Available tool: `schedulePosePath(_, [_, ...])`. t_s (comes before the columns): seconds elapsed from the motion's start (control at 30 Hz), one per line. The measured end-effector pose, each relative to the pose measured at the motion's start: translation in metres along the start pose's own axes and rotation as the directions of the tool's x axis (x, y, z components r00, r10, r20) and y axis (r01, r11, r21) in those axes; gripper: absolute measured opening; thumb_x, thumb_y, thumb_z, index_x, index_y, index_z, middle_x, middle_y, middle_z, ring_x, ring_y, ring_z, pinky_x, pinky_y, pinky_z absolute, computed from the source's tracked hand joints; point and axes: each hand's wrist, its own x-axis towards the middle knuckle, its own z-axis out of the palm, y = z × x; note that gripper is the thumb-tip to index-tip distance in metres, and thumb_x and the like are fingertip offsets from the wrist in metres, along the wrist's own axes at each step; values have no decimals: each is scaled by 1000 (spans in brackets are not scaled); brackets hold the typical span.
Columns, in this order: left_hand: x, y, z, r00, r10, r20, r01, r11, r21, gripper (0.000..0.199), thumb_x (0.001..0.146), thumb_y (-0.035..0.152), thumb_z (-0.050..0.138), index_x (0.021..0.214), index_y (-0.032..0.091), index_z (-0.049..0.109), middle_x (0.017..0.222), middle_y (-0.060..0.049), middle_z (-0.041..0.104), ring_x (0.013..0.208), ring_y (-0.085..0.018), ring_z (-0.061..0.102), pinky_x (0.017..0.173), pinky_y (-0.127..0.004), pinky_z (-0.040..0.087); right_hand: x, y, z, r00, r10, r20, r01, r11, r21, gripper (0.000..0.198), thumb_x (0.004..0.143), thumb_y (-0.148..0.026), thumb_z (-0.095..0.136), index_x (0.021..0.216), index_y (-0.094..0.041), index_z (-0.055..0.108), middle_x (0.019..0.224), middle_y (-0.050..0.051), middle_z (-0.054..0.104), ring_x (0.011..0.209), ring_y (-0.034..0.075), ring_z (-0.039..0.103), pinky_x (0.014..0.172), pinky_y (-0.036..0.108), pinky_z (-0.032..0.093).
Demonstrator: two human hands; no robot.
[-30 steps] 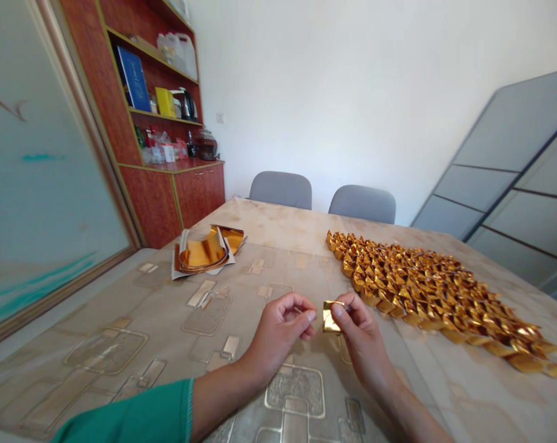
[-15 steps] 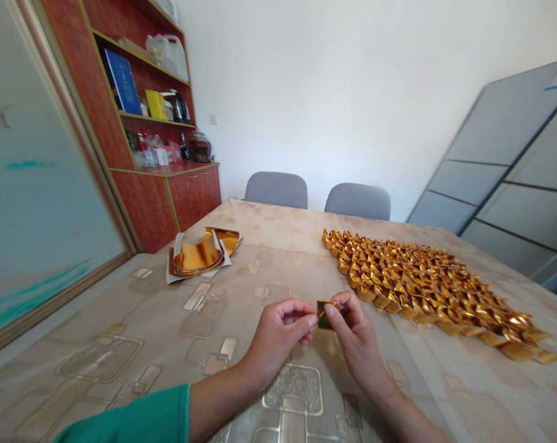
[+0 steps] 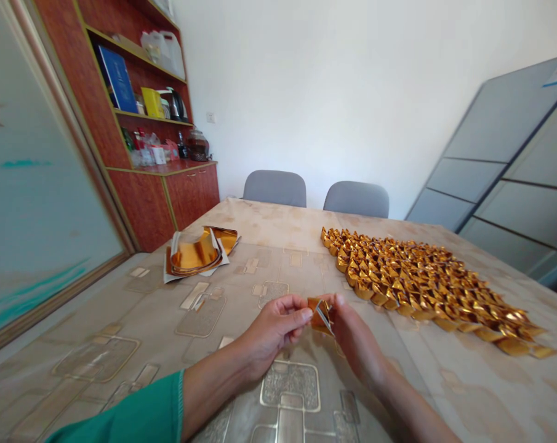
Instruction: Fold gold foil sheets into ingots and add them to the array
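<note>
A small folded piece of gold foil paper [image 3: 319, 320] is held above the table between both hands, with a pale strip of its underside showing. Its left edge is pinched between the thumb and fingers of my left hand [image 3: 278, 326]. At its right edge is my right hand [image 3: 359, 338], turned side-on, its fingers curled behind the paper and partly hidden. Right of the hands, many folded gold foil pieces [image 3: 407, 277] stand packed in rows. A loose stack of gold foil sheets [image 3: 196, 253] with pale backs lies curled at the left.
The table [image 3: 269, 215] has a patterned cover under a clear sheet. Two grey chairs [image 3: 274, 187] [image 3: 356, 198] stand at its far side. A reddish wooden cabinet [image 3: 167, 194] with filled shelves is at the back left, and a grey panelled unit [image 3: 476, 160] leans into view at right.
My right hand has turned and its thumb has shifted off the paper's front. The foil paper has opened out along a fold, showing its pale underside. My left hand keeps its pinch.
</note>
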Motion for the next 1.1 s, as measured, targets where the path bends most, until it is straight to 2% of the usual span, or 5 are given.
schedulePosePath(0.1, [-1,2,-2,1000,-19,15,18,1000,20,35,62,34,85,75,15,59,60,7,50,50,-4,35,49,-20,23,1,1,-3,995,98,7,-98,995,22,42,84,-61,58,80,-20,64,73,1,58,69,18,49,67,30,38])
schedulePosePath(0.27, [-2,0,-2,999,-29,21,28,998,59,35,61,35,86,74,15,61,68,4,55,59,-7,42,53,-21,24,-1,1,-2,982,179,55,-184,978,100,43,82,-61,61,75,-19,67,69,1,59,63,15,48,62,28,35])
schedulePosePath(0.77, [-5,3,-4,995,-81,59,81,997,2,38,54,35,90,74,15,65,66,3,52,58,-7,41,53,-21,24,-7,-9,-6,983,158,88,-168,979,117,39,75,-51,75,64,-16,61,60,-3,53,56,10,40,56,24,30])
schedulePosePath(0.97, [-9,5,-3,981,-111,156,114,993,-9,32,61,34,88,74,14,66,67,1,55,59,-8,43,53,-21,25,-9,-11,-5,943,213,257,-278,927,251,38,76,-51,74,69,-18,58,48,-8,43,45,7,30,48,22,25])
schedulePosePath(1.1, [-8,2,-5,981,-121,155,129,991,-42,32,61,32,88,77,14,66,68,1,54,59,-8,43,53,-21,26,-9,-6,-8,937,207,282,-290,911,294,32,76,-45,76,77,-18,59,45,-10,40,42,6,24,46,21,22])
